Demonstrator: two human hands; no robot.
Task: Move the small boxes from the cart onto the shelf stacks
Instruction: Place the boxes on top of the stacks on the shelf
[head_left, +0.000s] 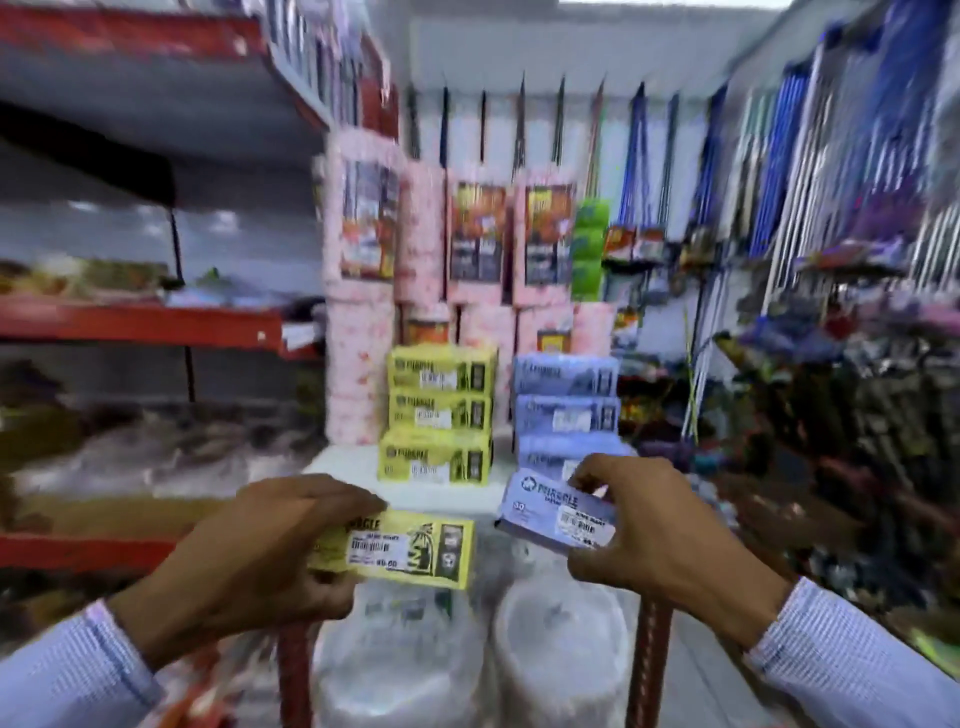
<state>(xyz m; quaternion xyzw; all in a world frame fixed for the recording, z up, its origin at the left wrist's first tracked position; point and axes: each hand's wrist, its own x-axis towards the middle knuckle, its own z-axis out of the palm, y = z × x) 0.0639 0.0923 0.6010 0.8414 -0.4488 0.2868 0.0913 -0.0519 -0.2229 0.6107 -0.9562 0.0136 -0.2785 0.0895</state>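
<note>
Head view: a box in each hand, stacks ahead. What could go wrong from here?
1. The right hand pinches the blue box only at its end, tilted; it might slip.
2. The blue stack looks uneven; adding one could topple it.
3. The left hand has the yellow box; the yellow stack sits close, so colours could mix.

A shop: price-labelled boxes (436, 415) stacked, brooms (644, 171) hanging on display

Almost everything here is smeared by motion. The goods on the red shelves (140, 322) at the left are only coloured blur. The print on the yellow box (400, 548) is half covered by the left hand (249, 561). The blue stack (566, 410) has its lowest box hidden behind the right hand (670, 540). Both sleeves run out of the bottom edge.
</note>
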